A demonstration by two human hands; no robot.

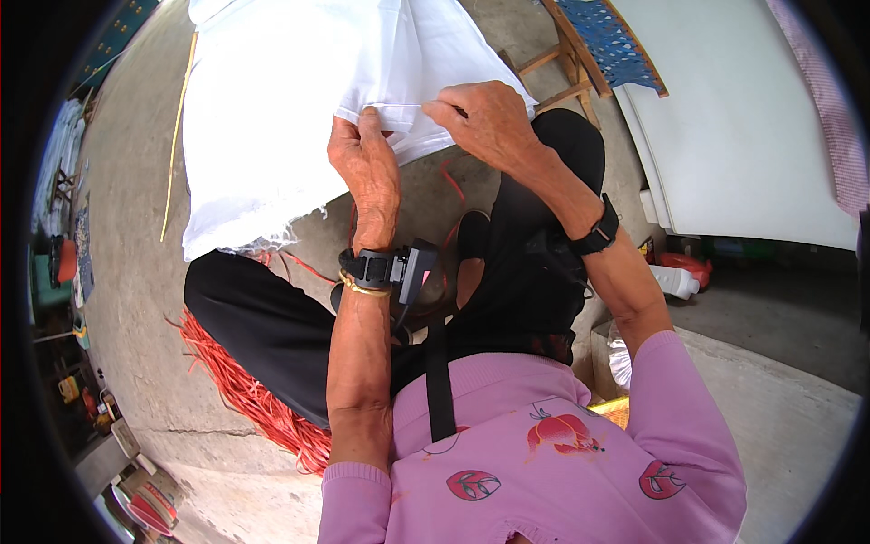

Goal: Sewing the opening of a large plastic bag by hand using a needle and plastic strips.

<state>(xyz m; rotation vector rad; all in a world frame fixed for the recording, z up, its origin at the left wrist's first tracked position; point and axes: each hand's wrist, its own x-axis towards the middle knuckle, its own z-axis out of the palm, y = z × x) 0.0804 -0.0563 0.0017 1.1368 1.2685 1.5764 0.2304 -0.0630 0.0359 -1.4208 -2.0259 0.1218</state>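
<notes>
A large white cloth [263,118] with a frayed lower edge drapes over my knees and spreads away from me. My left hand [365,159] pinches a folded edge of it, thumb on top and fingers underneath. From near that thumb a thin white thread [399,105] runs straight across to my right hand [485,122]. The fingers of my right hand are closed on the thread's other end, a little above the cloth. Whether a needle is also between them is hidden.
A bundle of red strips [258,399] lies on the concrete floor by my left leg. At the upper right stands a wooden frame [580,54] with blue patterned fabric, beside a large white panel [734,118]. A white bottle [675,281] lies beneath the panel.
</notes>
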